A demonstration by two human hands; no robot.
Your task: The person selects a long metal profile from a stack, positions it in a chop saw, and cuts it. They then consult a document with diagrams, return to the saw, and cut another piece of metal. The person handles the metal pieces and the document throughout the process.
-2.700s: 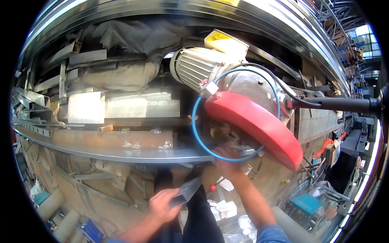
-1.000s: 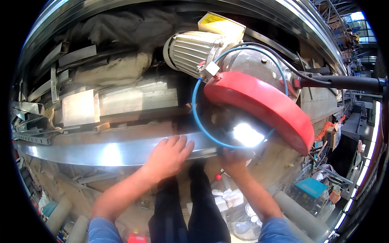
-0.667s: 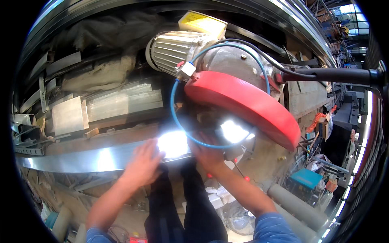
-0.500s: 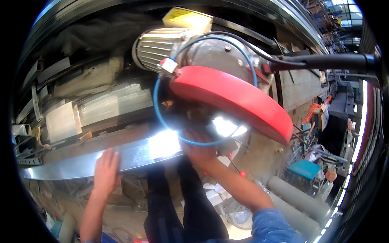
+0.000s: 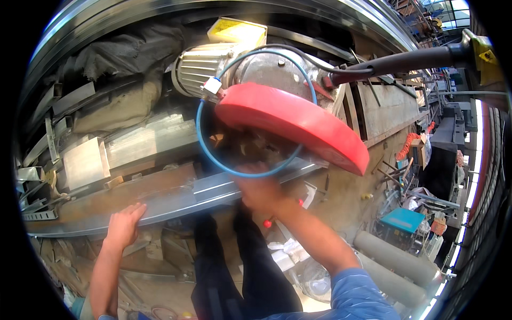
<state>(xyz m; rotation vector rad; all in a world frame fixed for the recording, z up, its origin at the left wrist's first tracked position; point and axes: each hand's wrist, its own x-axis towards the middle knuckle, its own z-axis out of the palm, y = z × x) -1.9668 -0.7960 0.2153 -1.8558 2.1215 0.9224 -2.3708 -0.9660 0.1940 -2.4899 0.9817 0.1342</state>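
Note:
A long silvery metal profile (image 5: 218,192) lies across in front of me, its right end reaching below the red blade guard (image 5: 298,125) of a cut-off saw. On the left, my left hand (image 5: 126,224) grips the near edge of the profile, fingers over its top. My right hand (image 5: 260,193), smeared by motion, is closed on the profile near the saw; its fingertips are partly hidden in the dark under the guard. A blue hose (image 5: 200,141) loops down in front of that hand from a white fitting (image 5: 212,85) on the guard.
The saw's ribbed motor (image 5: 200,69) sits behind the guard, and its dark handle (image 5: 405,61) sticks out rightward. Metal offcuts (image 5: 85,162) lie at left. At right are a teal-topped box (image 5: 401,221) and grey cylinders (image 5: 397,258). A fan (image 5: 317,280) stands low near my legs.
The profile has turned: a broad shiny face showed before, now a stepped, ridged side shows. My left hand has shifted slightly left. The saw appears slightly left in view.

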